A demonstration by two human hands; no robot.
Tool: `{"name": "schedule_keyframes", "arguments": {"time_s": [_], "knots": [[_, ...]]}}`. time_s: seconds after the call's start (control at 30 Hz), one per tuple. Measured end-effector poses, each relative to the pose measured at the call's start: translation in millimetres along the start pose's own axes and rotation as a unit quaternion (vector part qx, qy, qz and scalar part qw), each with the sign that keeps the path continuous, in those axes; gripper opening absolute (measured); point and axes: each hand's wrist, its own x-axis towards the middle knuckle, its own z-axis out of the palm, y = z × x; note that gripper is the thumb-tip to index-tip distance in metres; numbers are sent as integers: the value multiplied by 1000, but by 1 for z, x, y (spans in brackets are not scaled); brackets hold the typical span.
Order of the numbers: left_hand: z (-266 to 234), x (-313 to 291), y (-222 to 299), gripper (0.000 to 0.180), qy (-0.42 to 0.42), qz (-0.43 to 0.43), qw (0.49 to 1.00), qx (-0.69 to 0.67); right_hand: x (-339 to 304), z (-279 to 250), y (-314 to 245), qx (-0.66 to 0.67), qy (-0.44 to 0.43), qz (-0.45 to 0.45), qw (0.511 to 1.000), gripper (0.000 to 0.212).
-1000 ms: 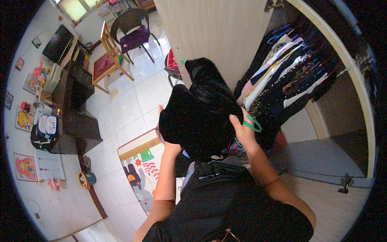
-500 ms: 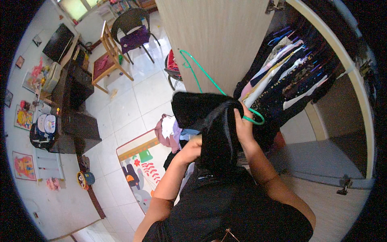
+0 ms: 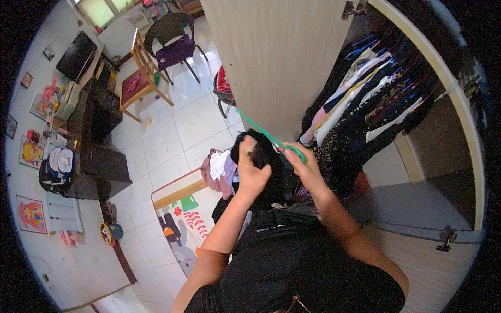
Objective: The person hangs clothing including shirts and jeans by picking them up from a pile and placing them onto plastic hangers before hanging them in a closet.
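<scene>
Now left hand gripping black cloth at chest height, before open wardrobe. Right hand clenched around green hanger, touching cloth. Pink clothes pile just beside.

I see a home, probably a bedroom or a living room. An open wardrobe is full of hanging clothes, with its wooden door swung out. The floor has white tiles and a children's play mat. A dark desk, chairs and colourful drawings on the wall complete it.
</scene>
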Motion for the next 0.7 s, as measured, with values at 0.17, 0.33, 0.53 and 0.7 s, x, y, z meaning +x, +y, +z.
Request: {"name": "schedule_keyframes", "arguments": {"time_s": [0.17,0.33,0.53,0.7], "knots": [[15,-3,44,74,-113,26,981,158,-5,7,18,-38,-25,-101,994,28],[10,-1,44,50,-107,-23,980,165,6,-11,13,77,142,-13,987,25],[-17,-27,-22,39,-175,-208,902,335,-3,-29,-24,-11,145,-83,986,25],[0,-25,-27,62,-228,-257,912,223,-13,-21,-16,-79,64,-127,987,27]]}}
